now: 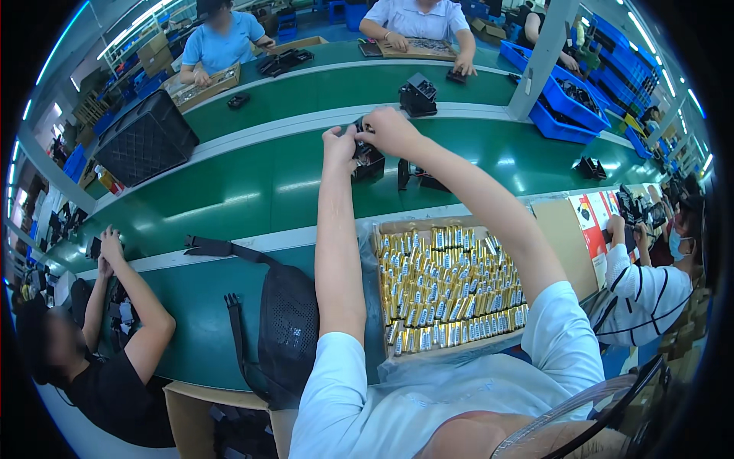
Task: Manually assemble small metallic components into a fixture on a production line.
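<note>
Both my arms reach forward over the green belt. Closed around a small black plastic part (367, 157) are the fingers of my left hand (341, 145) and of my right hand (391, 131); the hands hide much of it. Right of it on the belt lies another dark part (417, 178). Nearer to me, under my right forearm, a shallow carton holds many gold-and-white cylindrical batteries (451, 294). Just left of my left forearm lies a black sling bag (287, 329) with its strap and buckle spread out.
A dark crate (145, 138) stands at the belt's left. Blue bins (569, 107) of black parts are stacked at right, by a pillar (544, 57). Black parts (419, 93) sit beyond the rail. Co-workers handle parts on both sides and across the belt.
</note>
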`<state>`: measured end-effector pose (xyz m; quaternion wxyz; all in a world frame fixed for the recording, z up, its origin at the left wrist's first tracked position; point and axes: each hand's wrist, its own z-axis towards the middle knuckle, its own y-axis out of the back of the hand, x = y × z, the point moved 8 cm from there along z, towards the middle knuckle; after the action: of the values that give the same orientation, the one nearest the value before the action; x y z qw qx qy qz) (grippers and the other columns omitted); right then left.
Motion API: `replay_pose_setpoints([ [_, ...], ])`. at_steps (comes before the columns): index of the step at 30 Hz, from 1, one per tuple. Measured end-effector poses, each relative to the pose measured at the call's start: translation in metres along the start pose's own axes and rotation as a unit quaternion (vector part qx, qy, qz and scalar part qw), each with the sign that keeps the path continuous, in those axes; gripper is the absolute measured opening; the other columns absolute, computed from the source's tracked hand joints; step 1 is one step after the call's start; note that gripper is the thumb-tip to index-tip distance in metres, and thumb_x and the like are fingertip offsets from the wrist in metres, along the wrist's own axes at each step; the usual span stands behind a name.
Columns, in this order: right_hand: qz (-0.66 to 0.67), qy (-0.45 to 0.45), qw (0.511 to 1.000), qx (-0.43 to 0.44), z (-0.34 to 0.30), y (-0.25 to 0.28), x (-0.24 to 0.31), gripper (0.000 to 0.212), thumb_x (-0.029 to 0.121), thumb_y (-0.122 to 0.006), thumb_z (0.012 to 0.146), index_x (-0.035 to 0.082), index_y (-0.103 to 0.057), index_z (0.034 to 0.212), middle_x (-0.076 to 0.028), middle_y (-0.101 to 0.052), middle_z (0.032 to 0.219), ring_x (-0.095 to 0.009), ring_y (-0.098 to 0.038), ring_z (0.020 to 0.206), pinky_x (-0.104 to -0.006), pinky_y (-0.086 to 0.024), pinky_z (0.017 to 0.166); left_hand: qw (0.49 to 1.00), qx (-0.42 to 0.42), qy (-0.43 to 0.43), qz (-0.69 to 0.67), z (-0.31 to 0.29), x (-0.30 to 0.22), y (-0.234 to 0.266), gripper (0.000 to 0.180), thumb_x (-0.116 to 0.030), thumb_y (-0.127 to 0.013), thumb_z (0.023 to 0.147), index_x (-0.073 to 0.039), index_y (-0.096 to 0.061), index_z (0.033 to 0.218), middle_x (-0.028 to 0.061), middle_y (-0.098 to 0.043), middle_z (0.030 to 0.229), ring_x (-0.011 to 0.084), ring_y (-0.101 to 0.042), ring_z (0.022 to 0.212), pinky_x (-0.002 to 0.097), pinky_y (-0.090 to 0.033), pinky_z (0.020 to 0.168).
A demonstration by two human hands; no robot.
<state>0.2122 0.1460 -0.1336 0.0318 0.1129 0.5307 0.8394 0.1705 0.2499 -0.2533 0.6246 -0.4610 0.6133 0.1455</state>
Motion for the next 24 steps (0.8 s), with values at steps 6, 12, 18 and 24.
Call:
replay_pose_setpoints([
  [6, -0.019, 0.006, 0.998, -0.051, -0.009, -0.004, 0.012, 0.027, 0.026, -0.065, 0.087, 0.0, -0.073, 0.081, -0.013, -0.065, 0.08, -0.031, -0.059, 0.065, -0.041, -0.05, 0.065, 0.998, 0.006, 0.008, -0.063, 0.006, 0.0, 0.007, 0.052, -0.005, -0.06, 0.092, -0.003, -0.033, 0.136, 0.0271, -0.051, 0.119, 0.034, -0.062, 0.096, 0.0479, -0.058, 0.072],
  [12, 0.096, 0.051, 0.991, -0.084, 0.011, -0.014, -0.001, 0.024, 0.021, -0.064, 0.087, 0.0, -0.074, 0.091, -0.01, -0.065, 0.083, -0.026, -0.058, 0.069, -0.0357, -0.049, 0.068, 0.987, 0.07, 0.053, -0.138, 0.015, 0.0, 0.012, 0.062, 0.002, -0.061, 0.086, -0.007, -0.029, 0.138, 0.0275, -0.048, 0.121, 0.0354, -0.06, 0.102, 0.0496, -0.057, 0.077],
  [18, 0.144, -0.034, 0.984, 0.098, 0.047, -0.021, -0.022, 0.029, 0.025, -0.069, 0.083, 0.002, -0.075, 0.099, -0.008, -0.067, 0.084, -0.022, -0.062, 0.074, -0.0335, -0.051, 0.07, 0.995, 0.04, 0.032, -0.089, -0.012, -0.022, 0.019, 0.076, 0.009, -0.064, 0.076, -0.011, -0.031, 0.142, 0.0278, -0.05, 0.124, 0.0368, -0.062, 0.1, 0.0513, -0.055, 0.083],
  [24, 0.135, -0.051, 0.97, 0.195, 0.061, -0.037, -0.01, 0.031, 0.026, -0.074, 0.081, 0.003, -0.076, 0.101, -0.006, -0.067, 0.077, -0.02, -0.063, 0.073, -0.032, -0.051, 0.07, 0.998, 0.047, 0.019, -0.031, -0.024, -0.029, 0.026, 0.084, 0.011, -0.067, 0.072, -0.013, -0.03, 0.144, 0.0259, -0.051, 0.126, 0.0364, -0.063, 0.101, 0.0497, -0.054, 0.086],
])
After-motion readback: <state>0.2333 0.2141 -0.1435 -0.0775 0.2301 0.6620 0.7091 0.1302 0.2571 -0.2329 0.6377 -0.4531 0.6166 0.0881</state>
